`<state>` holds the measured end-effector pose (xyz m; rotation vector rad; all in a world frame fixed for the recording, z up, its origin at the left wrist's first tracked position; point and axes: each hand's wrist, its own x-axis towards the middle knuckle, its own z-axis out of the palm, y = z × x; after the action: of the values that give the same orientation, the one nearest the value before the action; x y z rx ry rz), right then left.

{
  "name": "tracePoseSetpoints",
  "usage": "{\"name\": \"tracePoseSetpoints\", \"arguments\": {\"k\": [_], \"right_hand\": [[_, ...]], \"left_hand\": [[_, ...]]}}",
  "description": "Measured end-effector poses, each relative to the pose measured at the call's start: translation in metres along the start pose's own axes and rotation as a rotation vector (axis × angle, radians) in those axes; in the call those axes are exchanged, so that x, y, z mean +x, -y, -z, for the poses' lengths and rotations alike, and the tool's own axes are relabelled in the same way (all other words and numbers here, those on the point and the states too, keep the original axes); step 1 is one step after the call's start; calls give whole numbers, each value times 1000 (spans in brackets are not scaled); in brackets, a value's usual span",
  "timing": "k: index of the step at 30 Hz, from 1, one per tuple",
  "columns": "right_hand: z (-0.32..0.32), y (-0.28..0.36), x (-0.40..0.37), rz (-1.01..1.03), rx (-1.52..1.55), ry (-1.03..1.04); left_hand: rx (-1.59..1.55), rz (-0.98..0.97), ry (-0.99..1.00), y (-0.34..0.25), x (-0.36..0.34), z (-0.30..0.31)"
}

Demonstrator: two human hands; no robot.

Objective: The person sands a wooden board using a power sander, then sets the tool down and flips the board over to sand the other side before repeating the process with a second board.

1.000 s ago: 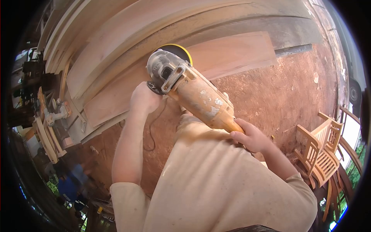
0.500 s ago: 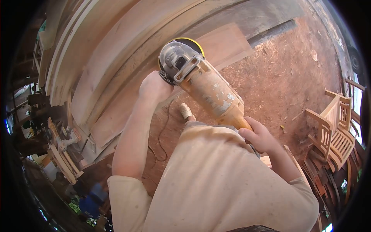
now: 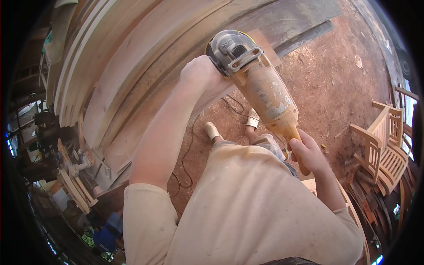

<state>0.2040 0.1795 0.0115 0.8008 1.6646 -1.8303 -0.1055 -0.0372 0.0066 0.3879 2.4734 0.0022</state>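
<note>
A worn yellow angle grinder (image 3: 265, 90) with a grey metal head spans the space in front of my body. Its disc shows a thin yellow edge at the far side of the head and lies over a wooden board (image 3: 267, 44). My left hand (image 3: 201, 74) is closed in a fist beside the grinder's head; the side grip inside it is hidden. Around the rear handle wraps my right hand (image 3: 309, 152), thumb on top. Whether the disc touches the wood is hidden under the head.
Long planks (image 3: 145, 57) lie stacked at the upper left. A cable (image 3: 191, 154) runs over the reddish dirt floor near my feet. At the right stands a slatted wooden chair (image 3: 382, 148). A person in blue (image 3: 106, 234) is at the lower left.
The grinder and both hands have moved; its head shifted right and up across the board, farther from my body. My left arm reaches out more, and both feet now show.
</note>
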Motion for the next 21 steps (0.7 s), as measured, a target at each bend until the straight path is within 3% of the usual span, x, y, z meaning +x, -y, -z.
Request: {"name": "tracePoseSetpoints", "arguments": {"k": [8, 13, 21], "right_hand": [[26, -3, -5, 36, 55, -74], [34, -10, -8, 48, 87, -111], [4, -49, -29, 37, 193, -185]], "left_hand": [[-34, -133, -69, -44, 20, -2], [-58, -87, -74, -68, 14, 6], [-28, -265, -35, -80, 6, 2]]}}
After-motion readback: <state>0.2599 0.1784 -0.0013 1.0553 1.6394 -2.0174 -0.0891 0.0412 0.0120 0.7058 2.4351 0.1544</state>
